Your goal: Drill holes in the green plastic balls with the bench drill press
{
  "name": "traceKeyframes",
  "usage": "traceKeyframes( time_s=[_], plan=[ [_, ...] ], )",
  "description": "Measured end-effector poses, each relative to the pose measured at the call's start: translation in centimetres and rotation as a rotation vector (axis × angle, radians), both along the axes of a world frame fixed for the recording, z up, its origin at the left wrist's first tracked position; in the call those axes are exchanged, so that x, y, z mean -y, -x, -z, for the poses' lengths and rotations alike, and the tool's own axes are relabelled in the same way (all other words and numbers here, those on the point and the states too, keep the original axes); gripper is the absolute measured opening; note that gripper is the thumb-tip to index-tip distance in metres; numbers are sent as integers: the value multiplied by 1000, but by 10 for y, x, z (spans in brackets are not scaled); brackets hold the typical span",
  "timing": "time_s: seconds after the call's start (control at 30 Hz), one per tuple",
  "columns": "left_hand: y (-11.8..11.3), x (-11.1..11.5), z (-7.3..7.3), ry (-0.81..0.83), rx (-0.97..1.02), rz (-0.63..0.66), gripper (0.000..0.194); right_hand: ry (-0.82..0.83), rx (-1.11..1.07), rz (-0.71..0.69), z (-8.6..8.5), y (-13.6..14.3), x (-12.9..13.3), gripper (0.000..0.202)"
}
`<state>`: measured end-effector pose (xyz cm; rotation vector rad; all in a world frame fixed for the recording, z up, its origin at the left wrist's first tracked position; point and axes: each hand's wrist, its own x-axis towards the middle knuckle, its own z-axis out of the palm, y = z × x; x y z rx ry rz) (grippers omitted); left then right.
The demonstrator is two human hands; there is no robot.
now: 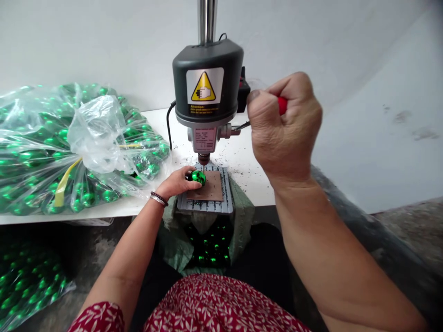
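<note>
My left hand (pixel 180 181) pinches a shiny green ball (pixel 198 178) between thumb and fingers, over a brown board (pixel 213 188) on the slotted metal base (pixel 226 203) of a drill press (pixel 207 60). The thin drill bit (pixel 204 168) points down right at the ball; whether it touches or enters it I cannot tell. Raised at the right of the machine, my right hand (pixel 287 124) is wrapped round the red knob (pixel 282 105) of the press's feed lever. Most of that knob is hidden by the fingers.
A big clear plastic bag (pixel 100 133) of green balls covers the left of the white table (pixel 258 186). Dark shavings lie scattered round the base. Below the table edge, an open green sack (pixel 242 226) holds more balls. Another bag of balls (pixel 31 281) sits low at left.
</note>
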<state>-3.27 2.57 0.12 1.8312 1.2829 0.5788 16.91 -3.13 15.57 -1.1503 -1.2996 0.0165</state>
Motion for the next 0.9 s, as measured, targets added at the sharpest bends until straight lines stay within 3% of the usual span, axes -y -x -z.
traceKeyframes(
  time_s=[0.2,0.37,0.7,0.9],
  plan=[
    [-12,6,-11,-81,-105,-36,61,-20,29,14,2,-1,-2,30],
    [-22,8,-19,-108,-178,29,56,-3,65,17,3,-2,-1,30],
    [-23,12,-3,36,43,41,54,-28,38,-1,5,-4,-1,29],
    [-23,13,-6,50,33,34,60,-59,78,22,16,-5,6,28]
  ],
)
